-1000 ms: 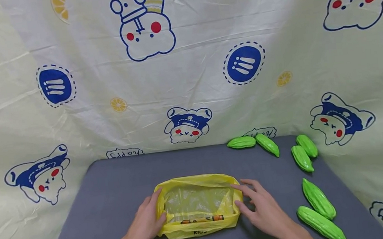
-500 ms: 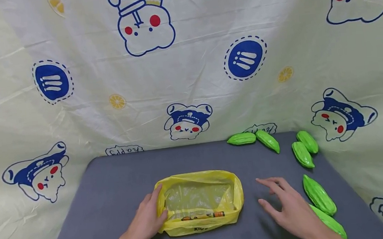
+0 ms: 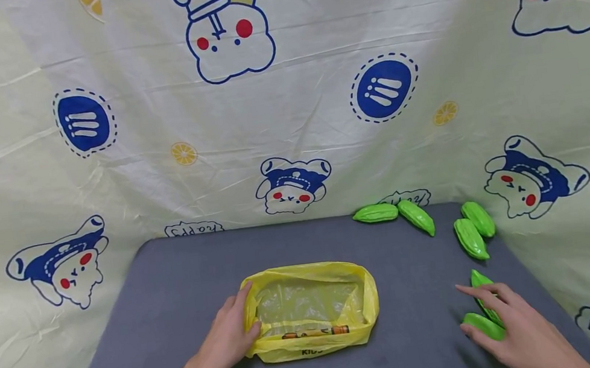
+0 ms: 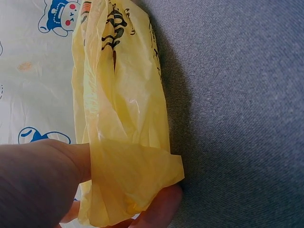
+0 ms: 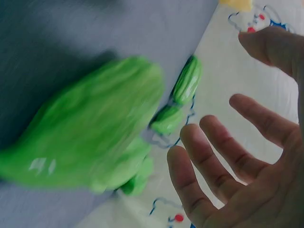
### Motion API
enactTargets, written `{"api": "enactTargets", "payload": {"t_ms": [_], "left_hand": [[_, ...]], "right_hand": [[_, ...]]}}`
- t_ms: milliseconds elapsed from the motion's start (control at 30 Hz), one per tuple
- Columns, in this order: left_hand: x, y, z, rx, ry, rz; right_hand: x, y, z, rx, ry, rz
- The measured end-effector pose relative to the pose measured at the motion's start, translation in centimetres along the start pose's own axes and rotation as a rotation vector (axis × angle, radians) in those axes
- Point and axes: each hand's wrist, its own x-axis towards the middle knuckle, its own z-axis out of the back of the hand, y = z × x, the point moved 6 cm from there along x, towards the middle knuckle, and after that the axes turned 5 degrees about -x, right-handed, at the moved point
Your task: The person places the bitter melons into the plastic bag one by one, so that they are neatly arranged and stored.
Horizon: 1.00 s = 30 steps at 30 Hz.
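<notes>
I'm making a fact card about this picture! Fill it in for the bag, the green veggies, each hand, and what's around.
Yellow bag: on the table, mouth open upward, dark letters on its front
Left hand: grips the bag's left end
Right hand: fingers spread, holding nothing, by the nearest veggies
Green veggies: six, in three pairs: far edge, far right corner, near right
Partly hidden: the near right pair, behind the right hand in the head view
Table: dark grey-blue
Backdrop: pale, with cartoon animals and orange slices
</notes>
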Motion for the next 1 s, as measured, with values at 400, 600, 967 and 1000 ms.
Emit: {"api": "enactTargets", "payload": {"t_ms": [400, 600, 967, 1000], "left_hand": [[0.0, 0.5, 0.2, -0.002, 0.016, 0.034], [0.6, -0.1, -0.3, -0.011, 0.022, 0.002], [0.6, -0.1, -0.3, -0.013, 0.011, -0.007], [0.6, 0.1, -0.3, -0.011, 0.011, -0.007]], "right_hand": [[0.3, -3.9, -2.3, -0.092, 0.257, -0.036], [0.3, -4.8, -3.1, -0.088, 0.324, 0.032], [1.5, -4.4, -4.4, -0.063, 0.353, 0.103], [1.6, -4.2, -4.5, -0.053, 0.353, 0.113]]}}
